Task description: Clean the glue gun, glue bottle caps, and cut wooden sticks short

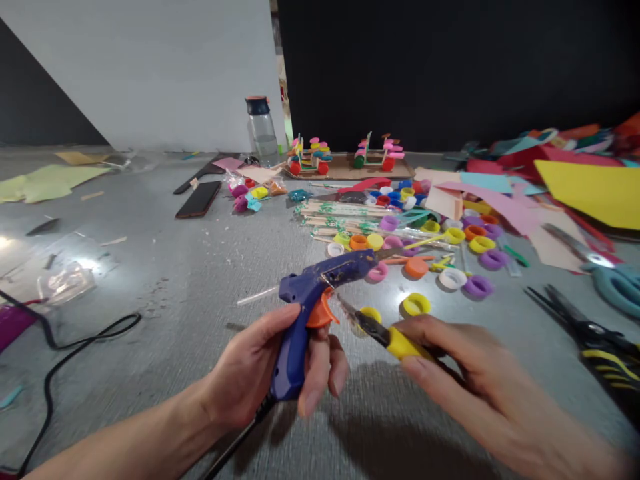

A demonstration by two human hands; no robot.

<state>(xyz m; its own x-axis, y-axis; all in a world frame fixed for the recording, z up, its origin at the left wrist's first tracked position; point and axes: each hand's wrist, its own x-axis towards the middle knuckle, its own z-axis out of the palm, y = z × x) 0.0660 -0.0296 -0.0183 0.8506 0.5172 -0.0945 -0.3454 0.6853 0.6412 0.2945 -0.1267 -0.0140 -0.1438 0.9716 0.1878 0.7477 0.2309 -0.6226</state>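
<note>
My left hand [280,360] is closed around the grip of a blue hot glue gun [295,340] with an orange trigger [323,311]. A clear glue stick [257,295] sticks out of its rear, and its nozzle points right. My right hand [465,380] is closed on a yellow-handled tool [403,342] with a dark, narrow metal tip. That tip is close to the trigger and the gun's underside; whether they touch I cannot tell. Its exact kind is unclear. Yellow bottle-cap rings [417,305] lie just behind the tool.
Colourful rings, wrapped sticks [345,217] and paper sheets [590,193] cover the back right. Pliers [587,327] and scissors [610,273] lie at right. A phone [199,200], water bottle [262,133] and two small wheeled models [310,160] stand farther back. A black cord [55,373] loops at left.
</note>
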